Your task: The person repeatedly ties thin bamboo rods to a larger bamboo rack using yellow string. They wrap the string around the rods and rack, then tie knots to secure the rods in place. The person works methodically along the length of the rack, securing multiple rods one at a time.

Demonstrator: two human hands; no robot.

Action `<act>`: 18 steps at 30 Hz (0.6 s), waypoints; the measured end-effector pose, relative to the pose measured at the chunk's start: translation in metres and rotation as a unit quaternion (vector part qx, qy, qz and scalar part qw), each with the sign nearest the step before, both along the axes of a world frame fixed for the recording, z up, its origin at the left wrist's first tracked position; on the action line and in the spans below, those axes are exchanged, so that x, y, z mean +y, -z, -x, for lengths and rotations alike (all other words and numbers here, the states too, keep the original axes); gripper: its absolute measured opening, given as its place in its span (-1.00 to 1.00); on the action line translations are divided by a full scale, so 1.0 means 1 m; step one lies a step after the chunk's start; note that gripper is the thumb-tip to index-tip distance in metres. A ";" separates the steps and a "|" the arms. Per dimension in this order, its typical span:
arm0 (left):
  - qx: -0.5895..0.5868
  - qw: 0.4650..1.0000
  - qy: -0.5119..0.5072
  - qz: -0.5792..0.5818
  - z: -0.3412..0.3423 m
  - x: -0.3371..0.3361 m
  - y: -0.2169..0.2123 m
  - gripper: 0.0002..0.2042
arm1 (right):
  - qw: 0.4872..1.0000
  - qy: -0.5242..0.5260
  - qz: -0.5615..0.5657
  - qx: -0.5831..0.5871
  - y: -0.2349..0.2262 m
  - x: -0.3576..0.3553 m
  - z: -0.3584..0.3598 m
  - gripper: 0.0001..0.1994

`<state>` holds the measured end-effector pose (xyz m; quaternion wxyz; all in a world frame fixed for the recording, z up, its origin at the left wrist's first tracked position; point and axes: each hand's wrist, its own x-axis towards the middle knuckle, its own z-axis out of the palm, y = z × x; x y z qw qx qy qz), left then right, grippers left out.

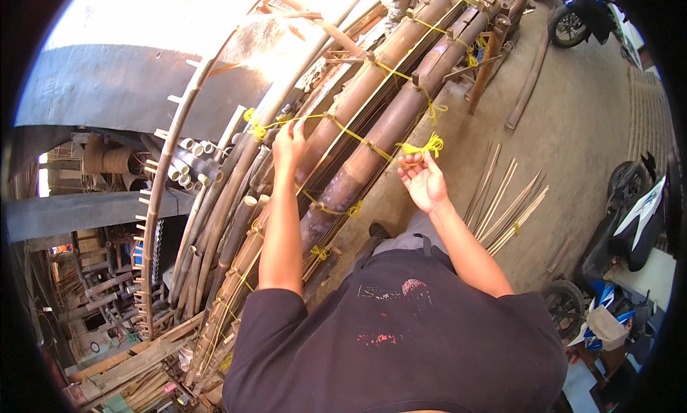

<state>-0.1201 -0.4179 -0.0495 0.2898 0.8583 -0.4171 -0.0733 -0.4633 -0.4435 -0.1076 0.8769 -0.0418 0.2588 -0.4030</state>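
Two thick bamboo poles [351,177] run side by side in front of me, with thin slats between them. A yellow cord [351,133] crosses over both poles. My left hand [288,145] is closed, pinching the cord at the far-left side of the poles. On the right side, my right hand [424,183] faces palm up with its fingers curled round a looped bundle of yellow cord [422,147]. More yellow ties [354,208] wrap the poles nearer to me and farther away.
Many bamboo poles [207,234] lean and lie at the left, beside a curved pole with pegs [172,170]. Thin bamboo sticks [501,205] lie on the concrete floor [572,148] at the right. Motorcycles [615,227] stand along the right. A loose pole [529,84] rests on the floor.
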 end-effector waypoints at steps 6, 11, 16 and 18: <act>-0.019 0.993 0.015 -0.116 0.004 0.141 -0.026 -0.64 | 0.936 -0.350 0.000 0.047 0.000 0.086 -0.043 -0.52; 0.063 0.997 0.037 -0.023 0.047 0.165 0.007 -0.68 | 0.987 -0.139 -0.053 0.067 -0.022 0.135 -0.111 -0.69; -0.083 0.988 0.020 0.132 0.036 0.165 0.061 -0.74 | 0.927 -0.081 0.336 0.142 -0.135 0.160 -0.223 -0.74; -0.041 0.991 0.027 0.128 0.034 0.158 0.068 -0.76 | 0.706 -0.257 0.644 0.145 -0.144 0.117 -0.262 -0.64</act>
